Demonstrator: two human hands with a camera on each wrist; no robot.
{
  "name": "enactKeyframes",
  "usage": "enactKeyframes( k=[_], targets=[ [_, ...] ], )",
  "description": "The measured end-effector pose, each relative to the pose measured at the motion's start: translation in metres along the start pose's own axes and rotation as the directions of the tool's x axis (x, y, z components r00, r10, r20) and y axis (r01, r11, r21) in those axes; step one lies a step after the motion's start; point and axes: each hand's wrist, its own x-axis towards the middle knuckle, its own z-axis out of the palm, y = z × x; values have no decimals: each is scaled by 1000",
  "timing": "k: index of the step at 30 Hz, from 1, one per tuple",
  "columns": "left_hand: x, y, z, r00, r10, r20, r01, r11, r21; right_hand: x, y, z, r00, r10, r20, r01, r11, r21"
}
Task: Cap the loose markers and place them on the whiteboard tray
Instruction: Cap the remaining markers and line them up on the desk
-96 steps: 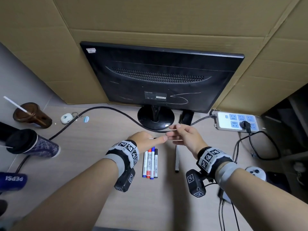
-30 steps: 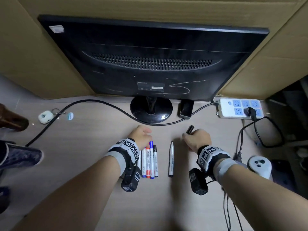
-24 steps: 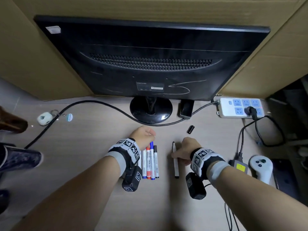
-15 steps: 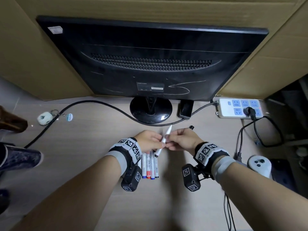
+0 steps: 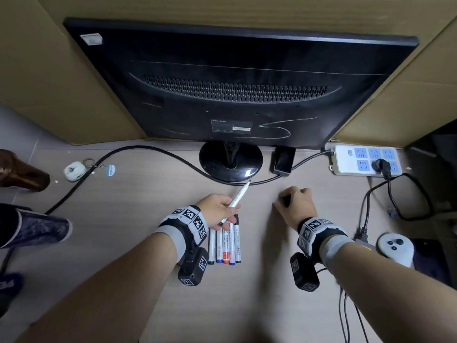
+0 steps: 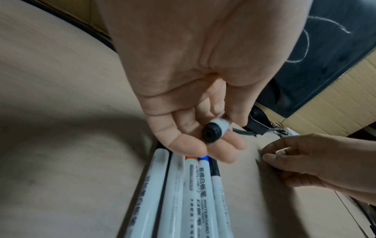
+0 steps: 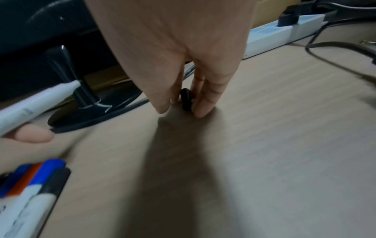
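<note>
My left hand grips an uncapped white marker, its tip slanting up toward the monitor base; its black rear end faces the left wrist camera. My right hand is down on the desk to the right, thumb and fingers pinching a small black cap that touches the desktop. Several capped markers with blue, red and black caps lie side by side under my left hand, also seen as capped markers and capped markers.
A black monitor on a round stand fills the back. A cable crosses the desk. A white power strip and a white controller sit right. Cups and a keychain lie left.
Half a second ago both hands held the marker together. My right hand has since let go and moved right, down onto the black cap on the desk. The left hand keeps the marker.
</note>
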Motion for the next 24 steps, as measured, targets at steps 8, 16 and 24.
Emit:
enactKeyframes(
  k=[8,16,24],
  targets=[
    [-14,1,-4,999,22,-30,-20,999,46,-8,-6,-3,997,-35,72,13,961,277],
    [-44,8,-11,986,116,-118,-105,989,101,-30,-33,-27,930,-333,157,175,774,608],
    [-71,6,-19,958,198,-208,-167,973,159,-46,-46,-51,920,-370,129,198,724,661]
  ],
)
